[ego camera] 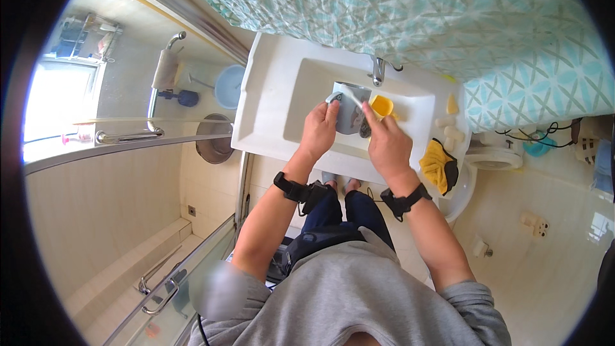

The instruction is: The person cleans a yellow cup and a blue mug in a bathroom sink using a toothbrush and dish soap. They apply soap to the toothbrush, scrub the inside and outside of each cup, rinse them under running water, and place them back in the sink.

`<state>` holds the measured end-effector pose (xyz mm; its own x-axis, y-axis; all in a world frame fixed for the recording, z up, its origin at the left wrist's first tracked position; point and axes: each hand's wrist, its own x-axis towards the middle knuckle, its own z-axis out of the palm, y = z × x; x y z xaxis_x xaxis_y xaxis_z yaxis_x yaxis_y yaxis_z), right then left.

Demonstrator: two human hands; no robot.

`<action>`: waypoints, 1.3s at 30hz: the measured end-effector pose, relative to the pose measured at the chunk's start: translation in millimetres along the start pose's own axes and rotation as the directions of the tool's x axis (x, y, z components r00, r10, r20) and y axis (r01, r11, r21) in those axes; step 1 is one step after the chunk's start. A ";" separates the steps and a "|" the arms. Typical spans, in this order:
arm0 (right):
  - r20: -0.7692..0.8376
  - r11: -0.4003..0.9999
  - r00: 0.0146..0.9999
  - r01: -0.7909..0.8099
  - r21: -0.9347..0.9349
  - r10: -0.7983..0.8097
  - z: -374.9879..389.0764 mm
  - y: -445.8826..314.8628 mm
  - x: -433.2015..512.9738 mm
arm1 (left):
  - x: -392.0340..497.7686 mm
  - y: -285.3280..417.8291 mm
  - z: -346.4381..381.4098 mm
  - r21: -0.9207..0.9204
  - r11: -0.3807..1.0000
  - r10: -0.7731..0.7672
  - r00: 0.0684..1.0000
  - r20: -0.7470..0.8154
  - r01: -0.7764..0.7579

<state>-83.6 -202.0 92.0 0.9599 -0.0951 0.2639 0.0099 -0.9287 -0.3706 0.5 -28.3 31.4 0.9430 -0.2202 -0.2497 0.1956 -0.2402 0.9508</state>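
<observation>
Over the white sink basin (312, 86), my left hand (321, 127) grips the handle of a grey-blue cup (347, 115), which bears a printed picture. My right hand (388, 139) holds a slim white-handled tool (354, 97) that reaches toward the cup; its kind cannot be told. A yellow cup (382, 105) stands in the basin just beyond my right hand. Below the grey-blue cup's right side, a dark speckled thing (365, 129) is partly hidden by my right hand. The chrome faucet (378, 72) is beyond both cups.
A yellow and black cloth (438, 167) and several pale sponge-like pieces (452, 133) lie on the sink's right rim. A patterned teal curtain (384, 9) hangs behind the faucet. At right is a toilet (494, 158); at left, a glass shower partition with a metal rail (202, 138).
</observation>
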 end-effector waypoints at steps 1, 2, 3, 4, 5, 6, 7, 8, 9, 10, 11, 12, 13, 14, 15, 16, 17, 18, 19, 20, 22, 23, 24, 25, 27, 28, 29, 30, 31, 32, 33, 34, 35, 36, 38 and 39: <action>0.005 1.000 1.000 0.006 0.000 -0.006 -0.6 -0.9 0.2 | -3.8 7.2 2.3 0.013 0.998 0.065 0.996 -0.054 -0.064; 0.089 1.000 0.996 -0.024 -0.012 0.025 -1.5 -1.2 -0.6 | -8.0 14.0 3.9 0.053 0.994 0.100 0.993 -0.063 -0.096; -0.007 1.000 1.000 0.011 0.006 -0.011 -2.8 -1.8 -2.6 | -14.2 19.9 5.8 0.093 0.988 0.129 0.989 -0.071 -0.123; -0.025 1.000 1.000 0.007 0.013 -0.006 -3.9 -0.2 -3.0 | -20.1 25.2 7.9 0.135 0.980 0.158 0.985 -0.074 -0.147; -0.042 1.000 0.999 -0.005 0.019 0.006 -5.4 1.7 -3.4 | -25.5 29.9 9.7 0.128 0.984 0.137 0.986 -0.098 -0.124; -0.059 1.000 0.998 -0.017 0.022 0.019 -7.8 5.2 -4.8 | -30.7 33.7 14.3 0.117 0.988 0.114 0.986 -0.119 -0.100; -0.083 0.998 0.996 -0.014 0.063 0.019 -10.1 9.8 -6.2 | -33.7 36.8 18.8 0.095 0.991 0.108 0.984 -0.140 -0.096; -0.109 0.994 0.994 -0.004 0.108 0.016 -11.5 12.6 -8.6 | -36.6 38.9 20.1 0.111 0.992 0.080 0.986 -0.148 -0.064; -0.133 0.987 0.991 0.025 0.158 -0.004 -12.0 15.3 -11.4 | -39.8 39.7 21.7 0.120 0.992 0.064 0.985 -0.157 -0.045; -0.141 0.983 0.989 -0.024 0.184 0.050 -15.9 20.5 -16.8 | -41.4 39.9 23.6 0.128 0.992 0.045 0.983 -0.177 -0.023; -0.144 0.979 0.989 -0.014 0.202 0.043 -17.4 24.6 -20.6 | -43.1 38.8 25.6 0.093 0.996 0.029 0.985 -0.172 -0.014; -0.141 0.975 0.989 -0.003 0.223 0.036 -19.3 27.8 -25.9 | -45.8 36.7 28.2 0.060 0.998 0.007 0.986 -0.167 0.003; -0.139 0.970 0.990 0.008 0.245 0.027 -20.7 30.6 -29.8 | -48.0 33.9 30.2 0.026 0.999 -0.014 0.987 -0.162 0.019; -0.160 0.969 0.986 0.082 0.233 -0.045 -21.7 32.3 -33.4 | -47.2 31.1 33.2 -0.040 0.999 -0.040 0.985 -0.168 0.034; -0.138 0.972 0.990 0.057 0.229 -0.026 -22.3 33.2 -35.6 | -45.8 28.3 35.6 -0.105 0.993 -0.062 0.983 -0.172 0.045; -0.136 0.972 0.990 0.060 0.229 -0.030 -22.8 33.8 -37.2 | -45.5 25.1 37.1 -0.163 0.983 -0.106 0.982 -0.156 0.081; -0.131 0.972 0.991 0.062 0.227 -0.032 -23.5 33.1 -39.2 | -45.6 22.2 37.9 -0.184 0.980 -0.107 0.982 -0.153 0.078; -0.125 0.977 0.991 -0.028 0.211 0.055 -24.2 32.3 -40.6 | -45.9 19.4 38.5 -0.200 0.975 -0.127 0.983 -0.131 0.099; -0.116 0.973 0.993 0.007 0.229 0.021 -24.5 31.3 -40.8 | -46.1 17.4 39.9 -0.215 0.967 -0.163 0.980 -0.111 0.137; -0.117 0.972 0.993 0.012 0.233 0.016 -25.5 29.4 -42.8 | -46.7 15.8 43.0 -0.252 0.960 -0.151 0.982 -0.116 0.118; -0.070 0.966 0.994 0.099 0.237 -0.084 -26.3 26.4 -43.9 | -44.5 14.8 49.5 -0.321 0.943 -0.143 0.979 -0.143 0.091; -0.083 0.976 0.996 0.034 0.216 -0.017 -25.6 25.6 -42.2 | -43.1 14.6 53.4 -0.307 0.950 -0.117 0.977 -0.179 0.057; -0.071 0.978 0.997 0.005 0.207 0.010 -25.1 23.3 -42.9 | -43.0 14.3 58.0 -0.286 0.958 -0.090 0.972 -0.218 0.024; -0.064 0.980 0.997 -0.026 0.195 0.039 -23.2 22.1 -40.7 | -41.5 14.0 61.8 -0.262 0.965 -0.065 0.967 -0.248 -0.003; -0.106 0.980 0.991 -0.064 0.190 0.085 -17.9 18.1 -35.4 | -38.9 13.2 64.5 -0.324 0.946 -0.093 0.959 -0.267 0.002; -0.134 0.981 0.988 -0.053 0.187 0.079 -14.0 14.7 -32.8 | -37.2 12.5 65.1 -0.361 0.932 -0.112 0.959 -0.259 0.011; -0.170 0.983 0.983 -0.038 0.181 0.069 -9.6 12.0 -29.2 | -33.8 12.0 64.3 -0.398 0.917 -0.105 0.964 -0.245 -0.001; -0.117 0.989 0.993 0.000 0.146 0.017 -6.0 8.3 -28.3 | -30.1 11.7 63.6 -0.351 0.936 -0.095 0.965 -0.244 0.003; -0.117 0.991 0.992 -0.023 0.129 0.039 -3.2 7.6 -26.5 | -29.8 10.8 61.5 -0.303 0.953 -0.076 0.968 -0.239 0.000; -0.113 0.993 0.992 -0.038 0.113 0.050 -0.7 7.4 -25.6 | -27.9 10.7 59.8 -0.258 0.966 -0.056 0.970 -0.235 -0.007; -0.087 0.994 0.995 -0.032 0.109 0.042 1.3 8.6 -24.9 | -26.8 10.6 58.3 -0.280 0.960 -0.068 0.969 -0.239 -0.002; -0.095 0.991 0.990 -0.095 0.099 0.104 2.7 10.1 -25.3 | -26.1 11.0 56.1 -0.302 0.953 -0.083 0.965 -0.248 0.004; -0.088 0.985 0.985 -0.139 0.102 0.148 3.5 12.6 -25.6 | -25.8 11.6 53.3 -0.323 0.946 -0.098 0.961 -0.260 0.009; -0.083 0.978 0.978 -0.181 0.106 0.190 4.2 15.0 -26.0 | -26.0 12.2 49.9 -0.409 0.912 -0.145 0.961 -0.236 0.037; -0.104 0.959 0.969 -0.202 0.199 0.226 6.0 17.8 -26.0 | -24.5 13.5 43.2 -0.565 0.820 -0.222 0.960 -0.169 0.090; -0.087 0.953 0.976 -0.172 0.249 0.199 6.8 17.9 -25.8 | -22.4 13.6 39.0 -0.584 0.806 -0.217 0.967 -0.133 0.101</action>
<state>-106.2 -213.7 72.5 0.9144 -0.3092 0.2612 -0.0861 -0.7793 -0.6207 -28.4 -63.6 42.8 0.9052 -0.0348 -0.4235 0.4097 0.3360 0.8481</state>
